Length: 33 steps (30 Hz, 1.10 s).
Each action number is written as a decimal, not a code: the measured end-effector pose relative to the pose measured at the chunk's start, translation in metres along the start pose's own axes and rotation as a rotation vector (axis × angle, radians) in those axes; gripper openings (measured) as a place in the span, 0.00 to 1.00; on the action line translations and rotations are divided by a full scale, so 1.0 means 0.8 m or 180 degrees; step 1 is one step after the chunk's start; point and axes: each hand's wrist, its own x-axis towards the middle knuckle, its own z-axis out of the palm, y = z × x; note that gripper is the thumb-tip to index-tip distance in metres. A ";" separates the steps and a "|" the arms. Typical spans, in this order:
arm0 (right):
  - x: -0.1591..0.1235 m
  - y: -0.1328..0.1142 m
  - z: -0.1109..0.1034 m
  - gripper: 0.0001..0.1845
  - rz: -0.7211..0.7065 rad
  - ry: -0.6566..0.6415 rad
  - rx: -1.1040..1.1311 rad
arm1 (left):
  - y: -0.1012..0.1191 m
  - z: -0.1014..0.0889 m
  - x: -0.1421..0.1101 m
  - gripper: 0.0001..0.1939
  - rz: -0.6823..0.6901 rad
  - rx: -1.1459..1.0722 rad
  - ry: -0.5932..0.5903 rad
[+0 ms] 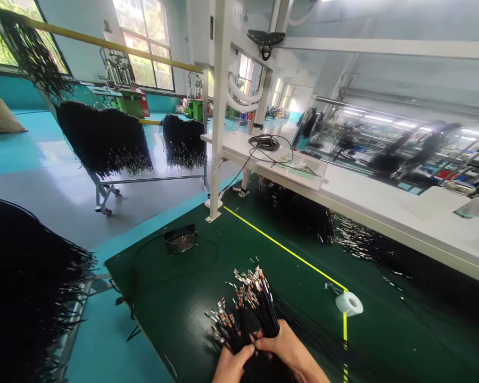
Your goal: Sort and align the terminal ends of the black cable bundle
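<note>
Slim black cables [268, 315] splay in two tufts, silvery and apparently orange at the ends, left hand [232, 365] and right hand [289, 348] both clasped around them.

Cables [268, 315] — black (tabletop [165, 298] dark green)

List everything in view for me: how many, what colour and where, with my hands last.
Held cables: many, black with silvery and orange ends, in both hands
Work surface: one, dark green, beneath the hands
Tape roll: one, whitish, right on the work surface
Grille device: one, black, far left of the work surface
Shelf: one, white, above the work surface
Coiled cable: one coil, black, on the shelf
Hanging cables: several bunches, black, left
Windows: several, bright, background
Machines: several, partly green, background
Left hand: one, bare, bottom centre
Right hand: one, bare, beside it
</note>
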 end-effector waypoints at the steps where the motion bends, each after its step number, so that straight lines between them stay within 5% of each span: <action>1: 0.003 0.002 -0.001 0.06 -0.0024 0.0010 -0.0017 | -0.004 -0.005 0.003 0.21 0.0041 0.0076 0.0047; 8: 0.016 0.019 -0.038 0.07 -0.0025 0.0858 -0.0210 | -0.029 -0.050 0.011 0.26 -0.0126 0.0414 0.0904; 12: 0.014 0.015 -0.041 0.17 0.0006 0.0849 -0.0131 | -0.022 -0.044 0.006 0.22 -0.0330 -0.0001 0.1004; 15: 0.016 0.016 -0.035 0.11 0.0083 0.0777 -0.0193 | -0.016 -0.033 0.005 0.18 -0.0343 -0.0152 0.0845; 19: 0.019 0.017 -0.052 0.15 0.0177 0.1220 -0.0096 | -0.014 -0.035 0.001 0.14 -0.0346 -0.0175 0.0999; 23: 0.012 0.010 -0.064 0.14 0.0099 0.0828 -0.0061 | -0.011 -0.033 -0.003 0.15 -0.0309 -0.0195 0.0994; 30: 0.005 0.002 -0.013 0.07 -0.0196 -0.0136 0.0021 | 0.006 0.004 -0.005 0.15 -0.0120 -0.0117 0.0629; 33: 0.003 0.005 -0.006 0.04 -0.0271 -0.0206 0.0060 | 0.009 0.008 -0.009 0.17 -0.0117 -0.0129 0.0627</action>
